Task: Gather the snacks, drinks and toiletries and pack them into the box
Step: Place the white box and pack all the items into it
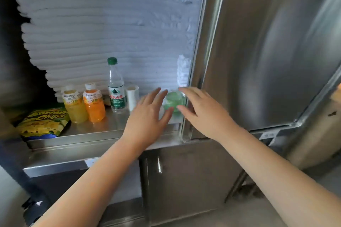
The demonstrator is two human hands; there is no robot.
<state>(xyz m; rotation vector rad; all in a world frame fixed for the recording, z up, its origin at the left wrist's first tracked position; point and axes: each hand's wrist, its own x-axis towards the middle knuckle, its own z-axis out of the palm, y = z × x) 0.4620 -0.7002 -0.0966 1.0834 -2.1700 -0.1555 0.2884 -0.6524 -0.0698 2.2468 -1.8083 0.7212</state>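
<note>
Stainless-steel ledge [103, 129], backed by stacked white foam sheets [110, 24], bears the goods. A blurred green translucent packet [175, 101] sits at its right end between the left hand [149, 114] and the right hand [203, 112], both with fingers straight, spread and holding nothing. Leftward stand a white tube [132, 97], a green-capped clear water bottle [116, 90], an orange juice bottle [93, 105], a yellow juice bottle [74, 107] and a yellow banana-chips bag [42, 121].
</note>
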